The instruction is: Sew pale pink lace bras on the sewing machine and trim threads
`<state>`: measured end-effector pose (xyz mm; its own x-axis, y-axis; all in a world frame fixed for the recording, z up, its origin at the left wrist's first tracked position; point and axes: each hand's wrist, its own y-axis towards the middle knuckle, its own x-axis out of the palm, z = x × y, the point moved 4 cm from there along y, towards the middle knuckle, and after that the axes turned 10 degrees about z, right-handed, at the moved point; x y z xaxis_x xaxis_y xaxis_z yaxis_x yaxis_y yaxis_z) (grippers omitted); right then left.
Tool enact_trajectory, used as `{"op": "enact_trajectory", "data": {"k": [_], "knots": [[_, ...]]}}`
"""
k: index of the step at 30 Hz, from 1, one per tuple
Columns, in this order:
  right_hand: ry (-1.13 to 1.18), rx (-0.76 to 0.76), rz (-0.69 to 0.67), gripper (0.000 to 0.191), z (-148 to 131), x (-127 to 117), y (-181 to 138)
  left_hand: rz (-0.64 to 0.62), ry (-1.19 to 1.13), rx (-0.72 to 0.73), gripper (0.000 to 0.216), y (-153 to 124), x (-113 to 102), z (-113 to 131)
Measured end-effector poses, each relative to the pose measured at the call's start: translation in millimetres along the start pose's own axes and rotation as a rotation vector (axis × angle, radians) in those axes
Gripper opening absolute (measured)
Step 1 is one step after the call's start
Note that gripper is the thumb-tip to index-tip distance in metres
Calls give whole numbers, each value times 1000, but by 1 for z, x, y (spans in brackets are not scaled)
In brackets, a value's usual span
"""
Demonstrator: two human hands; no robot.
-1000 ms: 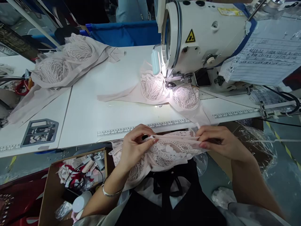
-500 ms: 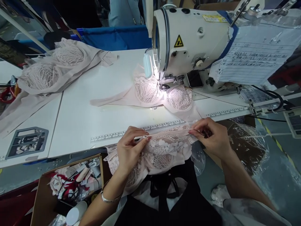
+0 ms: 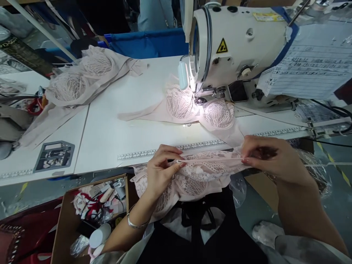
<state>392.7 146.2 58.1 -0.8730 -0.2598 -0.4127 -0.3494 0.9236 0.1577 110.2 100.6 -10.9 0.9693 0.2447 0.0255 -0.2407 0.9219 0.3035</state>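
Observation:
A pale pink lace bra [image 3: 192, 186] lies across my lap at the table's front edge. My left hand [image 3: 162, 172] pinches its edge band between thumb and fingers. My right hand [image 3: 271, 161] grips the same band farther right, so a straight, thin strip runs taut between the two hands. Just beyond, a second pink lace bra [image 3: 217, 113] rests under the needle area of the sewing machine [image 3: 236, 40], lit by its lamp. Part of the held bra is hidden behind my left hand.
Another pink bra [image 3: 68, 88] lies at the table's left. A printed ruler [image 3: 140, 155] runs along the front edge, near a grey recessed tray [image 3: 55, 156]. Below stands a cardboard box [image 3: 64, 220] of scraps. Written sheets [image 3: 310, 58] hang on the machine.
My right hand has moved right and the band between my hands is stretched longer. My left hand keeps its pinch. The whole view has shifted, so the table things appear farther right.

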Motion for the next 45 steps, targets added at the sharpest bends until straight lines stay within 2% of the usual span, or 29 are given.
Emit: {"op": "enact_trajectory", "data": {"k": [2, 5, 6, 7, 9, 10, 13, 15, 17, 24, 27, 29, 34, 40, 45], "knots": [[25, 2, -72, 15, -8, 2, 1, -193, 28, -19, 18, 3, 6, 9], [-71, -36, -104, 12, -23, 20, 4, -489, 101, 34, 52, 3, 26, 25], [-118, -66, -105, 10, -28, 28, 5, -529, 109, 72, 54, 2, 34, 30], [-153, -93, -109, 9, -32, 36, 6, -538, 108, 102, 46, 1, 42, 34], [-201, -128, -109, 10, -35, 48, 7, -510, 87, 131, 20, -1, 57, 38], [-212, -142, -114, 11, -34, 51, 6, -494, 70, 127, 17, -2, 62, 38], [-200, -137, -104, 10, -23, 48, 2, -464, -4, 85, 22, -1, 70, 37], [-133, -85, -69, 26, -13, 40, -1, -447, -58, 42, 22, 3, 70, 35], [-76, -44, -38, 33, -4, 34, -4, -443, -88, -3, 22, 6, 68, 33], [-33, -115, -48, 13, 2, 27, -1, -422, -117, -56, 21, 10, 67, 29], [106, -42, -51, 20, 3, 24, 2, -402, -144, -87, 20, 10, 66, 29], [176, 20, -46, 23, 4, 23, 2, -405, -175, -161, 20, 9, 67, 28], [207, 35, 78, 25, 5, 24, -2, -394, -209, -328, 30, 5, 68, 25], [150, 8, 235, 25, 5, 28, -6, -377, -185, -343, 30, 3, 71, 26], [126, -42, 283, 20, -2, 27, -7, -383, -149, -301, 26, 8, 73, 32]]}}
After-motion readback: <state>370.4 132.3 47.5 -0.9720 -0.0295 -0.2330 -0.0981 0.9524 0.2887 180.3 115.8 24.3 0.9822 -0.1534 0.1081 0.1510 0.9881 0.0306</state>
